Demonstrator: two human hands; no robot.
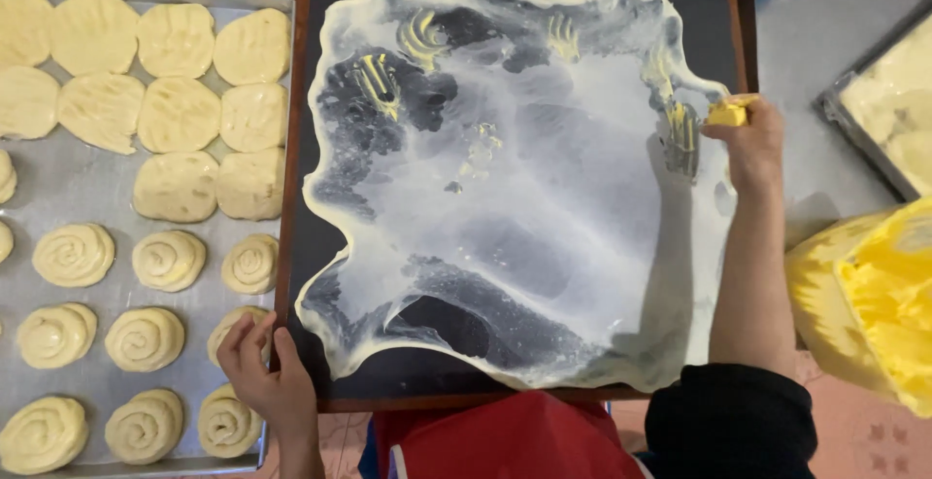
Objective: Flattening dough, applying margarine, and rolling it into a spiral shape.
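A paper-thin sheet of stretched dough (524, 207) covers a dark board (320, 236), so sheer that the board shows through. Yellow butter smears (381, 81) mark its upper part. My right hand (749, 141) reaches over the sheet's right edge and holds a lump of yellow butter (728, 110) in its fingertips, next to a fresh smear. My left hand (264, 374) rests on the board's lower left corner, fingers curled over the edge, touching the tray beside it.
A metal tray (87, 188) on the left carries several flattened dough rounds and several spiral rolls (146, 338). A yellow bag of butter (874, 304) sits at the right. Another tray (879, 100) holding dough is at the upper right.
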